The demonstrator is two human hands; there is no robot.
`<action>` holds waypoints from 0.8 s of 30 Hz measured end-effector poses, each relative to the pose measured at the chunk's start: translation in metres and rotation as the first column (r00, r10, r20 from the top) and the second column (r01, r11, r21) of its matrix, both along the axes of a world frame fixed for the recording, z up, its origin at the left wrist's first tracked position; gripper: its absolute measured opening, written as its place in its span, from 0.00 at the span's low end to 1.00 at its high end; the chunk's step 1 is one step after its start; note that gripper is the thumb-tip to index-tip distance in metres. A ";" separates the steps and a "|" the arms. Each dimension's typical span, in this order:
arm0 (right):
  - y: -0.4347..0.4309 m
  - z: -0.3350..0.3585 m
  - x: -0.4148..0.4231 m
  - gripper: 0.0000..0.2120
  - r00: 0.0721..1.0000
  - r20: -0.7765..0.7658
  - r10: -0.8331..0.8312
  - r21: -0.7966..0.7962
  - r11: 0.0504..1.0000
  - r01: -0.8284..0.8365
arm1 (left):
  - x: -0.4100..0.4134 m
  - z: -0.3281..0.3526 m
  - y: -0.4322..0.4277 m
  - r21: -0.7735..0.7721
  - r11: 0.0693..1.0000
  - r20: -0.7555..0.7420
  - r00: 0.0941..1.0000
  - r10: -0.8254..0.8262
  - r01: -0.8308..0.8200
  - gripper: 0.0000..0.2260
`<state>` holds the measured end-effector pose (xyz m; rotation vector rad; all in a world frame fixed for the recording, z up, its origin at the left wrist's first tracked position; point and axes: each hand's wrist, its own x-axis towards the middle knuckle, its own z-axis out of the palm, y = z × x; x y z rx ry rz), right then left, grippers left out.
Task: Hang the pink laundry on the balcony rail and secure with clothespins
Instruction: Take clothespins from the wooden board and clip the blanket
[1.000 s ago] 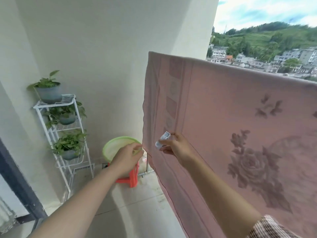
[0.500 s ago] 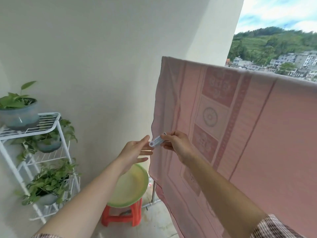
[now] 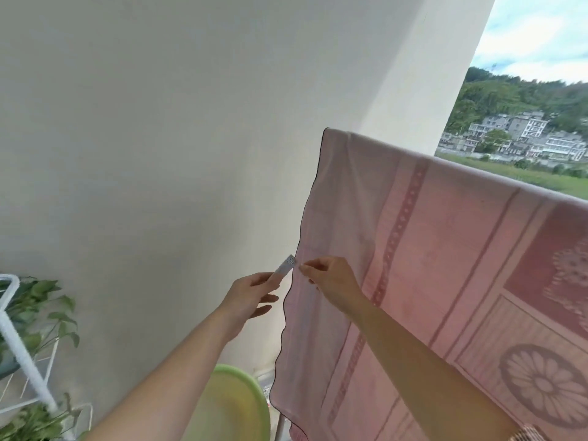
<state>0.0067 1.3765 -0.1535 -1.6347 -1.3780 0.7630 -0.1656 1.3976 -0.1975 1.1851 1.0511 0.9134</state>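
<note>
On my feed the pink sheet (image 3: 445, 249) hangs folded over the balcony rail, which the fabric covers completely. Its top fold runs from upper centre down toward the right edge of the view, and its dark-hemmed left edge falls in a wavy line toward the floor. It has woven bands, a column of small squares and round flower medallions. The right hand (image 3: 334, 281) is at that left edge about halfway down, its grip closed to a fine pinch of thumb and forefinger on the hem while the other fingers curl behind. Just beside those fingertips is the pale clothespin (image 3: 286, 268), tilted with its upper end toward the hem. I cannot tell whether it touches the cloth. The left hand (image 3: 248, 297) holds the clothespin by its lower end in a thumb-and-forefinger grip, the remaining fingers loosely spread below. A bit of checked sleeve (image 3: 528, 436) shows at the right forearm's lower end. Below the hands, near the sheet's bottom corner, I see a light green basin (image 3: 235, 405). At the far left stands a white wire rack (image 3: 22, 338) with leafy potted plants (image 3: 44, 300). A plain white wall (image 3: 159, 154) fills the background, ending in a pillar (image 3: 420, 90). Past the pillar are pale buildings (image 3: 525, 132) below a wooded hillside (image 3: 509, 93).
</note>
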 end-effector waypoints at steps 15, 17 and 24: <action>0.145 0.070 -0.020 0.09 0.116 0.961 -0.252 0.275 0.922 -0.272 | 0.070 -0.017 0.157 -0.298 0.903 0.616 0.785 -0.067 0.310 0.20; 0.160 0.082 -0.028 0.07 -0.094 0.992 -0.085 0.072 0.988 -0.135 | 0.074 -0.022 0.165 -0.340 0.875 0.661 0.749 -0.039 0.345 0.19; 0.204 0.103 -0.040 0.14 -0.234 0.837 0.494 -0.334 0.801 0.497 | 0.088 -0.023 0.183 -0.417 0.792 0.696 0.717 -0.037 0.446 0.18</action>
